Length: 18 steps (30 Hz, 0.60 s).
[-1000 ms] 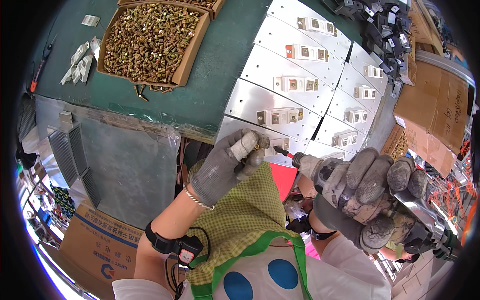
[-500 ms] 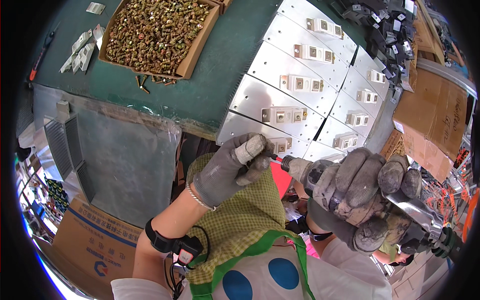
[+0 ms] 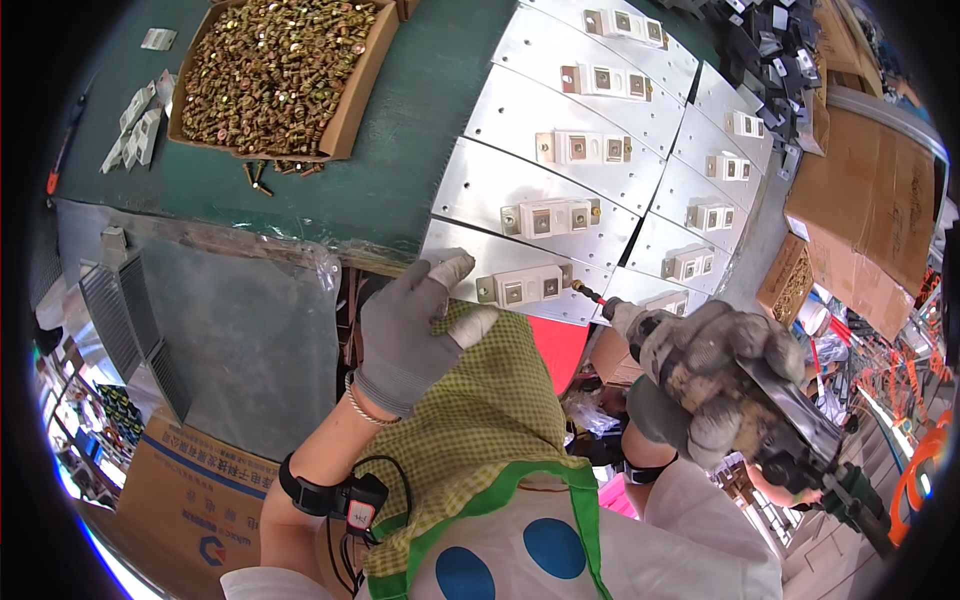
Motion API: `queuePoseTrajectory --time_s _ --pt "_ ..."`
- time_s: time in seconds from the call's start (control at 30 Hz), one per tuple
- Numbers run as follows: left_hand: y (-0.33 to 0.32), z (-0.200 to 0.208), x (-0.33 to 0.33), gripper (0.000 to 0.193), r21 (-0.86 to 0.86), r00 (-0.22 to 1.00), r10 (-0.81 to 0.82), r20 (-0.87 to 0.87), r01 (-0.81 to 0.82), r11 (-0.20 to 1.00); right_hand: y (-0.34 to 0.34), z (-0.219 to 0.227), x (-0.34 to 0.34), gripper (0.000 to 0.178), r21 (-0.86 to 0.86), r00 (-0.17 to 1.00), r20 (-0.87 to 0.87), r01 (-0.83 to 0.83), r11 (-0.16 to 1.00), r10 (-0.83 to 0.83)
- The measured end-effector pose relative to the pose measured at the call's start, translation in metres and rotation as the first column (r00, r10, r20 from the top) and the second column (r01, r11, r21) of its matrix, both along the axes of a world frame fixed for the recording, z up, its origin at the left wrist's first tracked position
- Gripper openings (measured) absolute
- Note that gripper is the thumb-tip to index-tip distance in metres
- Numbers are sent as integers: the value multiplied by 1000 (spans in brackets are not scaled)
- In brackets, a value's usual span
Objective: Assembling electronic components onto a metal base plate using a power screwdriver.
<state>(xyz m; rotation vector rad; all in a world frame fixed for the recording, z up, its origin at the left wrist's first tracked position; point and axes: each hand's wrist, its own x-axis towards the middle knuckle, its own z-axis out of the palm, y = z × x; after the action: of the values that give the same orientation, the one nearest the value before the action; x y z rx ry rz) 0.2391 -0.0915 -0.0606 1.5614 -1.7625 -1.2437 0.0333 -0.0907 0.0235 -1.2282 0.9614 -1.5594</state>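
Left hand steadying metal plate, right hand gripping power screwdriver (gloved)

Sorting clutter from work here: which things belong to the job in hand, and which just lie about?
In hand: left hand on nearest metal plate; white module; power screwdriver in right hand.
Lying about: box of screws; cardboard sheet; black brackets.

Brushed metal plates, matt knit-gloved hands.

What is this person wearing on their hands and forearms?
Left hand: grey knit glove, thin bracelet at the wrist, black strap device with a cable on the bare forearm. Right hand: grey glove, heavily soiled, black wristband, white sleeve.
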Motion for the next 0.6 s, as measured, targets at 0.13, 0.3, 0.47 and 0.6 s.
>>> queuePoseTrajectory --time_s 0.13,0.3,0.47,0.6 --pt "3 -12 -5 52 -318 955 -150 256 230 920 16 -23 -29 59 105 978 127 -177 979 163" --pt "-2 -12 -12 50 -314 934 -208 291 299 901 23 -26 -18 55 249 824 565 -121 961 -43" --pt "-3 -15 -17 46 -321 927 -228 298 323 890 28 -19 -13 46 353 837 541 -141 925 -79" --pt "-4 -16 -18 42 -348 927 -228 298 328 878 28 -16 -10 38 453 851 515 -169 875 -102"
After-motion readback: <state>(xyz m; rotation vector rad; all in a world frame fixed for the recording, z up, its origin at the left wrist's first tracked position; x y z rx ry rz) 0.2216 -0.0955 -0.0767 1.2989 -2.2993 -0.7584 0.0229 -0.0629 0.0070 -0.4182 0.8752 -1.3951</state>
